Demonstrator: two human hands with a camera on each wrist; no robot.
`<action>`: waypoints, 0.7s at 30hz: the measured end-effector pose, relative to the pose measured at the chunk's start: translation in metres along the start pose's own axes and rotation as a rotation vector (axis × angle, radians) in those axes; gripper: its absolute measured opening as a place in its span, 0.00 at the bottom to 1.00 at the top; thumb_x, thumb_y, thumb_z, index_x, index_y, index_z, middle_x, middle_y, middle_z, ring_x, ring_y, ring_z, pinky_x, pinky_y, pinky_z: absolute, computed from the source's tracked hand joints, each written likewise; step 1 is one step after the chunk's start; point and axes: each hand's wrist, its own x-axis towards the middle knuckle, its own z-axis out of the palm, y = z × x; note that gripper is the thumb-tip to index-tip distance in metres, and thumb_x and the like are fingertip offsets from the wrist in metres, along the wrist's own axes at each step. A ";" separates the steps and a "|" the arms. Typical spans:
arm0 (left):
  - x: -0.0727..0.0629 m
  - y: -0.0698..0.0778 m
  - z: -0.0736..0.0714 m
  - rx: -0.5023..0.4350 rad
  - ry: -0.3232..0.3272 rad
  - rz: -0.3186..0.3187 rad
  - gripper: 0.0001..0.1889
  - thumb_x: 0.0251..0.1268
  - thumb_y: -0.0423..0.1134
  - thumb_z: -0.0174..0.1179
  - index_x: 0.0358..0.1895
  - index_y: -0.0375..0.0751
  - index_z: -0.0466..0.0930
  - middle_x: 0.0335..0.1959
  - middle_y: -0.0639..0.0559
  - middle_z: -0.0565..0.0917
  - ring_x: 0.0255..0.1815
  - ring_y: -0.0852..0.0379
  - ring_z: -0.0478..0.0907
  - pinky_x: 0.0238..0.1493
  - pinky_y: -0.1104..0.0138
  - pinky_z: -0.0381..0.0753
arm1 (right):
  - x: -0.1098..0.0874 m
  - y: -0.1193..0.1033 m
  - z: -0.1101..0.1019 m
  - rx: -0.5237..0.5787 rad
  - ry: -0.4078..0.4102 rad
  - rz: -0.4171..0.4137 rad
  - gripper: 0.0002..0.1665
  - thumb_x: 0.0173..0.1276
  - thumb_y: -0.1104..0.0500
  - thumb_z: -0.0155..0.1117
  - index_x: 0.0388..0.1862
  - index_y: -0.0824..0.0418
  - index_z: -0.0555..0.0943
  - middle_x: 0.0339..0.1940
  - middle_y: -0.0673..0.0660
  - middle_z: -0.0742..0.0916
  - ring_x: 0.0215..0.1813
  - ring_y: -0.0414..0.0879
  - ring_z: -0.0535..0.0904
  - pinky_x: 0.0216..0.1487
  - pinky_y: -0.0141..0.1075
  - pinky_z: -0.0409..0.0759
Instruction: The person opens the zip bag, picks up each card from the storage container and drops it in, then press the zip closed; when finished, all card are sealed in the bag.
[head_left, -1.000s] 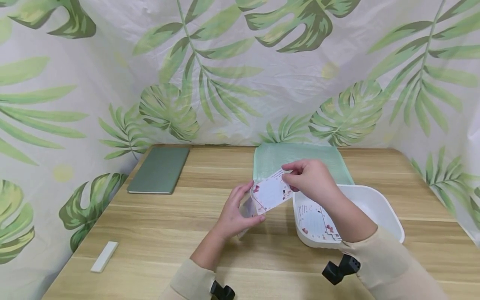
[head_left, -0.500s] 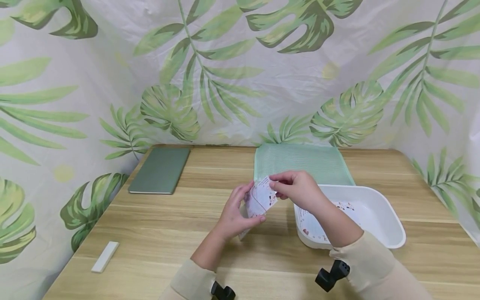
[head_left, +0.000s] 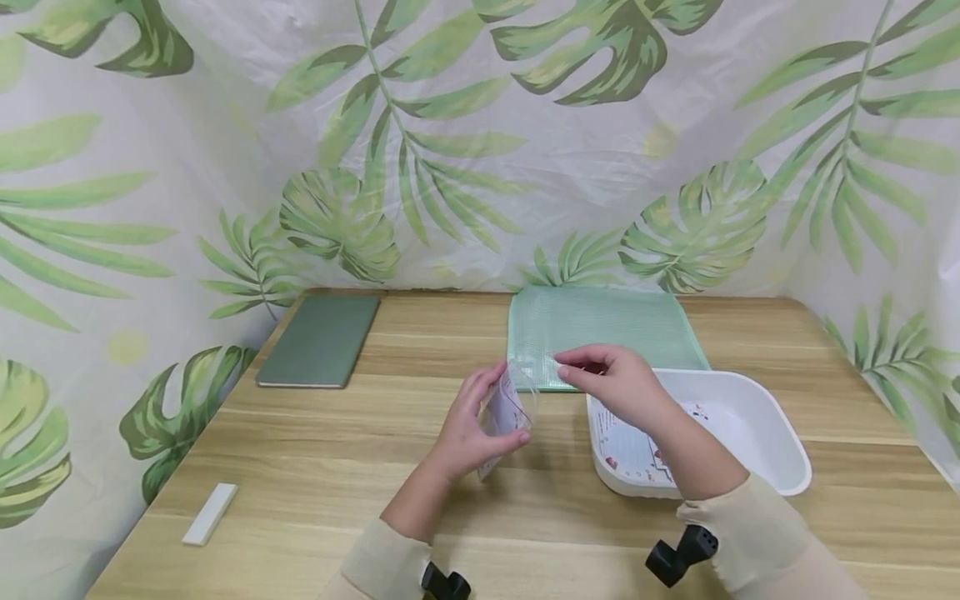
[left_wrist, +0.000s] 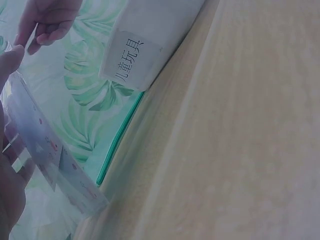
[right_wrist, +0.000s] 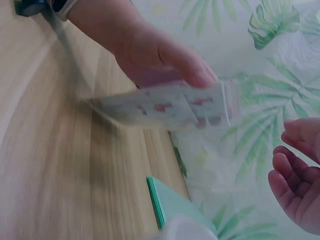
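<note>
L hand (head_left: 468, 429): gripping 1 clear bag (head_left: 510, 410), tilted over surface (head_left: 375, 500), w/ printed cards (left_wrist: 42, 137) inside. R hand (head_left: 621, 385): just beside bag's upper end, fingers loosely bent, nothing held. 1 white tub (head_left: 753, 437), R side, w/ add'l cards (head_left: 626, 446).

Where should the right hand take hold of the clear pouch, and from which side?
For the clear pouch, probably pinch the thin transparent edge bowing out rightward, coming from the right: the left hand holds it from the left, leaving that edge free, facing the right hand.
</note>
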 end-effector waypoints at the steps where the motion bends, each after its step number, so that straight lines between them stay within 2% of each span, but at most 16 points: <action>1: 0.000 0.000 0.000 -0.004 0.001 -0.002 0.49 0.41 0.40 0.77 0.73 0.44 0.64 0.67 0.43 0.70 0.66 0.46 0.69 0.65 0.44 0.67 | -0.001 0.003 -0.005 0.000 0.011 0.009 0.19 0.68 0.54 0.64 0.54 0.60 0.84 0.50 0.58 0.87 0.45 0.45 0.79 0.46 0.36 0.79; 6: 0.000 0.000 0.001 -0.032 0.006 -0.011 0.51 0.40 0.40 0.77 0.73 0.43 0.63 0.66 0.44 0.70 0.68 0.45 0.67 0.67 0.43 0.66 | -0.010 0.024 -0.035 -0.050 0.046 0.069 0.23 0.70 0.51 0.62 0.58 0.62 0.81 0.55 0.61 0.85 0.51 0.47 0.79 0.48 0.33 0.78; 12: 0.000 0.000 0.002 -0.025 0.005 0.015 0.52 0.40 0.40 0.76 0.75 0.42 0.60 0.66 0.42 0.69 0.68 0.43 0.66 0.67 0.42 0.65 | -0.021 0.060 -0.071 -0.146 0.023 0.180 0.29 0.73 0.46 0.57 0.63 0.63 0.76 0.58 0.65 0.82 0.57 0.56 0.78 0.54 0.45 0.80; 17: 0.000 0.000 0.001 -0.033 0.015 0.030 0.51 0.39 0.40 0.75 0.74 0.41 0.61 0.65 0.41 0.69 0.66 0.43 0.66 0.67 0.43 0.65 | -0.024 0.091 -0.089 -0.251 -0.031 0.216 0.27 0.73 0.50 0.57 0.61 0.69 0.76 0.53 0.68 0.83 0.51 0.55 0.79 0.51 0.47 0.81; 21: 0.000 0.000 0.001 -0.038 0.020 0.045 0.51 0.39 0.40 0.75 0.74 0.42 0.61 0.65 0.41 0.70 0.65 0.43 0.67 0.67 0.43 0.65 | -0.025 0.113 -0.097 -0.386 -0.095 0.245 0.26 0.68 0.54 0.63 0.58 0.71 0.78 0.46 0.65 0.85 0.45 0.53 0.78 0.46 0.44 0.79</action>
